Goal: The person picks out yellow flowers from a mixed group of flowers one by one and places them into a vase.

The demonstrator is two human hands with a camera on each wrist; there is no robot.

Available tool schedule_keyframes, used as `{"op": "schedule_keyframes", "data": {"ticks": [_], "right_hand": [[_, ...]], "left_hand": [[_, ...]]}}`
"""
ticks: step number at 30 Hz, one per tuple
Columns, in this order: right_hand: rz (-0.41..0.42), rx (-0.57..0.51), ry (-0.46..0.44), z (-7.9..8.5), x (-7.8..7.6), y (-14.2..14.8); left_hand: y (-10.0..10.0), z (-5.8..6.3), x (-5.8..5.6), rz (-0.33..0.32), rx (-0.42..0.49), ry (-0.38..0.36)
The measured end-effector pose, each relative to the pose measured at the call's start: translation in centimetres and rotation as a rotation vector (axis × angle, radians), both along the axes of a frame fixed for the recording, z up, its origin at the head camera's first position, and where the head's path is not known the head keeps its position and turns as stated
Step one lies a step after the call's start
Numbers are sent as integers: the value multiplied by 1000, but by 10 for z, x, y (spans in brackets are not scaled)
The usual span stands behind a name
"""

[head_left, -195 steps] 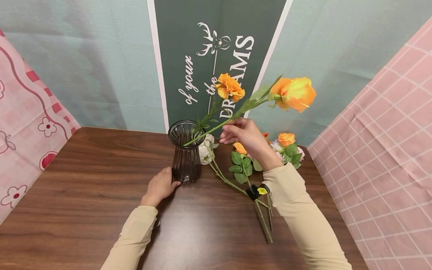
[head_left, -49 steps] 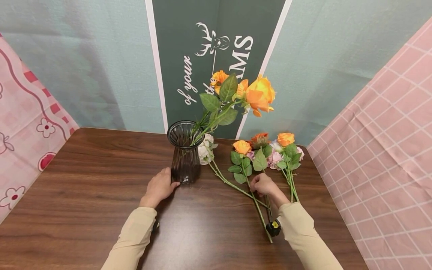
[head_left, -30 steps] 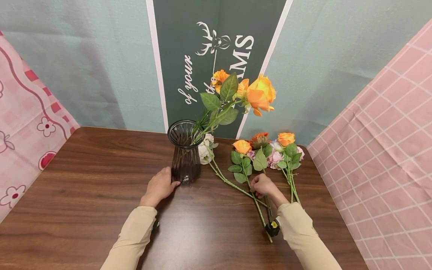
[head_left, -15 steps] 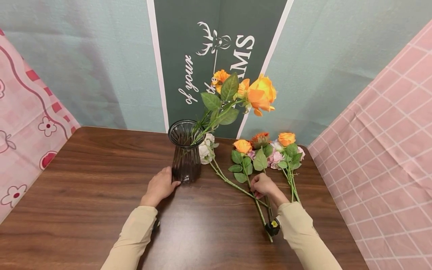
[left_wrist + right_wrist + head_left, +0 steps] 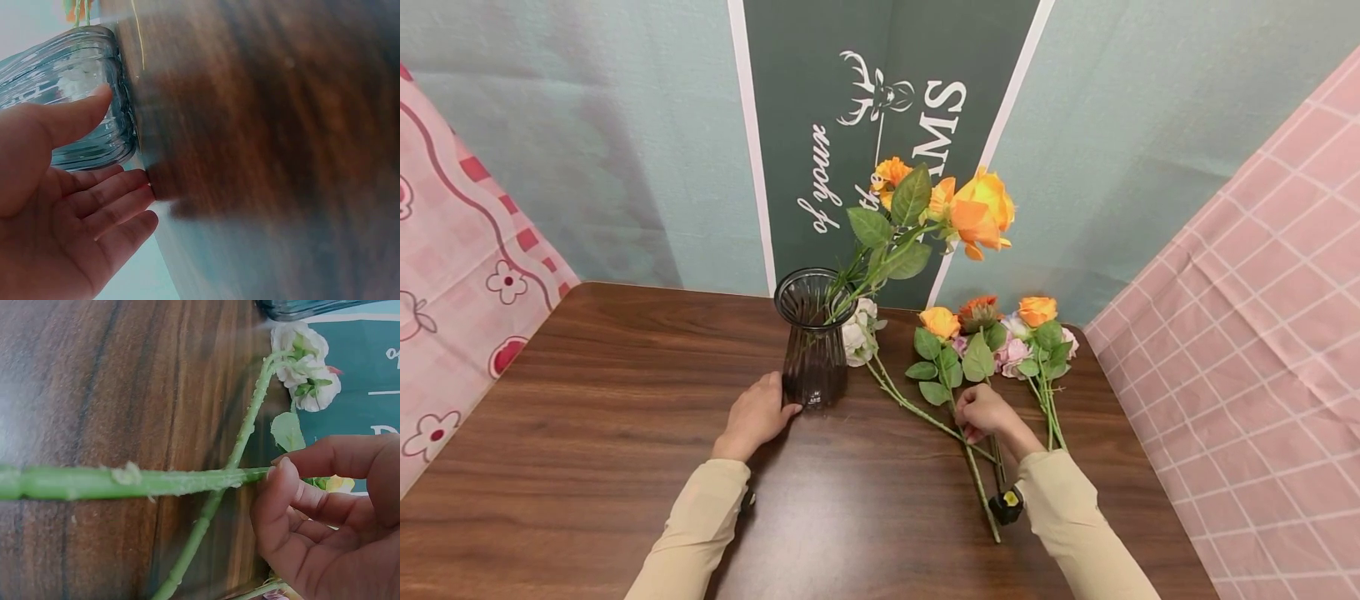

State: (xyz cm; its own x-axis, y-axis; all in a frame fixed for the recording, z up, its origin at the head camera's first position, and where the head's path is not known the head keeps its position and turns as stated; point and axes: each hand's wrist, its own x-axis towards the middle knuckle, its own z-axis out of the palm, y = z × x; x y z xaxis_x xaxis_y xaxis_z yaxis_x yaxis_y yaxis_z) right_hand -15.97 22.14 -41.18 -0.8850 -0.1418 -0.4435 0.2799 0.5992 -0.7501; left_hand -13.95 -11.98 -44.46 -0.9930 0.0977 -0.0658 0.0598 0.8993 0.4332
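A dark glass vase (image 5: 815,367) stands on the table, holding a large orange rose (image 5: 981,212) and an orange ruffled flower (image 5: 891,177) that lean right. At its base is my left hand (image 5: 756,417); in the left wrist view the thumb lies along the glass and the fingers extend fairly straight beside it. My right hand (image 5: 985,412) pinches the green stem (image 5: 169,482) of a smaller orange rose (image 5: 940,322) between thumb and index finger. That stem crosses the stem of a white flower (image 5: 857,337), whose head lies beside the vase.
More flowers lie at the back right: a rust-orange bloom (image 5: 978,313), another orange rose (image 5: 1037,311) and pink blooms (image 5: 1012,354). Behind the table (image 5: 625,375) hangs a green printed cloth (image 5: 880,50), with pink cloth (image 5: 1247,333) along the right side.
The large orange rose, earlier by my right hand, now rests in the vase. My right hand has moved down to the smaller rose, whose stem end has just shifted slightly left. The left hand stays put.
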Motion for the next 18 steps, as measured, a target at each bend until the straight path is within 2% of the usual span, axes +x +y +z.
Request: {"op": "schedule_keyframes", "data": {"ticks": [9, 18], "right_hand": [[37, -57, -2, 7, 1, -4], [39, -135, -41, 16, 1, -6]], "left_hand": [[0, 0, 1, 5, 8, 27], [0, 1, 1, 7, 7, 37]]}}
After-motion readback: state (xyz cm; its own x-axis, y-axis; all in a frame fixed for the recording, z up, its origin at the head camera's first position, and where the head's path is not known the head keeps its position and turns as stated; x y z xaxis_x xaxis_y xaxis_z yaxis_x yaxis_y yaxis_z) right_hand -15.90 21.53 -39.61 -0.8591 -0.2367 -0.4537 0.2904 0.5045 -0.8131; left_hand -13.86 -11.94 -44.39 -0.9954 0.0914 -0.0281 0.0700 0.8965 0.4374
